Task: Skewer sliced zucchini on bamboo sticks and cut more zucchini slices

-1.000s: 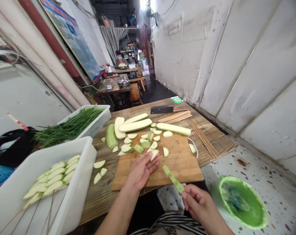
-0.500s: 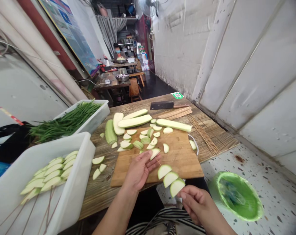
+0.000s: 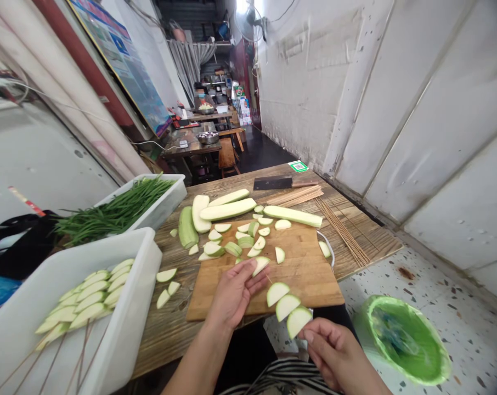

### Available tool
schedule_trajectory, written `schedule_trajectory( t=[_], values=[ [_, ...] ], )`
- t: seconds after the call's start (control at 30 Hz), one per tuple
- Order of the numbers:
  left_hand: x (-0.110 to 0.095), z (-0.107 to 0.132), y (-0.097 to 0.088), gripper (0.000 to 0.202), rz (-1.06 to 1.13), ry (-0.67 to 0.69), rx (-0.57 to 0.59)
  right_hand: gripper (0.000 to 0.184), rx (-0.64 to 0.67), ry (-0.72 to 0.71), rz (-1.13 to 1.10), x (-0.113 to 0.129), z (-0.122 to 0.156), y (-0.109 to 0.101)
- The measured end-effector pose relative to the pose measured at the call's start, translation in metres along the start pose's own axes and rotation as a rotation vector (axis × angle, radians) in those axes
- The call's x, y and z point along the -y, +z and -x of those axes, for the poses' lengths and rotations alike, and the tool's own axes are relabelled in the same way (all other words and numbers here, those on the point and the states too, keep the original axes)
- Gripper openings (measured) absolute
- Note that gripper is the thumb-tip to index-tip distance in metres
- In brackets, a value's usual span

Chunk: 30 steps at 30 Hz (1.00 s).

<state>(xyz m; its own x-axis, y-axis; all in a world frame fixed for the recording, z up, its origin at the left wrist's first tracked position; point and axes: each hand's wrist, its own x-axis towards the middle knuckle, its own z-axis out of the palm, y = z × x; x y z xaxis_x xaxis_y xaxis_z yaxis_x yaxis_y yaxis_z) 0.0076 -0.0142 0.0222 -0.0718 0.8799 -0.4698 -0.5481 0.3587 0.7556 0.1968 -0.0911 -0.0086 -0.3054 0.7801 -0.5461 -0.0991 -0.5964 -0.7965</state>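
My right hand [image 3: 334,354] is closed on a thin wooden skewer [image 3: 285,304] that carries three pale green zucchini slices, held just off the near edge of the wooden cutting board [image 3: 306,274]. On the board, my left hand [image 3: 234,291] rests with its fingertips pinched on one loose zucchini slice [image 3: 260,263], close to the skewer's tip. More cut slices [image 3: 232,241] lie scattered further back on the board.
A white tub [image 3: 125,329] at the left holds finished zucchini skewers. Behind it stands a tub of green chives [image 3: 117,211]. Halved zucchini [image 3: 227,208], a cleaver [image 3: 273,182] and bare skewers [image 3: 343,233] lie on the table. On the floor to the right stands a green-lined bin [image 3: 405,334].
The skewer turned from edge-on to showing the flat faces of its three slices. My left hand stayed on the loose slice and the skewer's tip neared it.
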Motion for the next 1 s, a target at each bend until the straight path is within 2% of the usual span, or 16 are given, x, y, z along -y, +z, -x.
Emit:
schedule_trajectory(
  t=[0.6, 0.8, 1.0],
  values=[
    [0.0031, -0.0010, 0.0012, 0.016, -0.039, -0.001, 0.007, 0.047, -0.013, 0.030, -0.018, -0.0017, -0.0017, 0.0024],
    [0.0063, -0.0006, 0.0016, 0.019, -0.049, -0.009, 0.045, 0.046, 0.038, -0.019, -0.057, -0.0061, -0.0034, 0.0028],
    [0.0086, -0.0006, 0.0051, 0.021, -0.061, -0.039, 0.040, 0.049, 0.007, -0.043, -0.053, -0.0065, -0.0059, 0.0071]
  ],
)
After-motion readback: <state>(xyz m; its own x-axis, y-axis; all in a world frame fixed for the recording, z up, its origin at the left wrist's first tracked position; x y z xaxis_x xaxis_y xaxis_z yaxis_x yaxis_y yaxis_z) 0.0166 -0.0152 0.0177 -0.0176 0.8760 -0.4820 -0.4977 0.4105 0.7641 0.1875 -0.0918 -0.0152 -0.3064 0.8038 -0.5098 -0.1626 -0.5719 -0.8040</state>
